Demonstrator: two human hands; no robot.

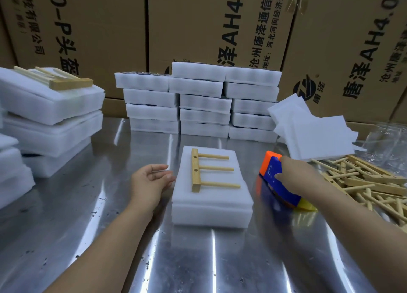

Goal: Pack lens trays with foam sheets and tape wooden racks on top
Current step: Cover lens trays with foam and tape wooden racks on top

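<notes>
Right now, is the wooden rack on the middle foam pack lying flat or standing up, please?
Lying flat: the wooden rack rests on the foam pack, its bar and three pegs all against the foam.

the middle cardboard carton (pixel 187 28) reads "泽ah4.0" and "沧州唐泽通信"; the right carton (pixel 352 50) reads "唐泽ah4.0".

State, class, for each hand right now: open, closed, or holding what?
Left hand: open, fingers relaxed, holding nothing, beside the foam pack.
Right hand: grips the tape dispenser.
</notes>
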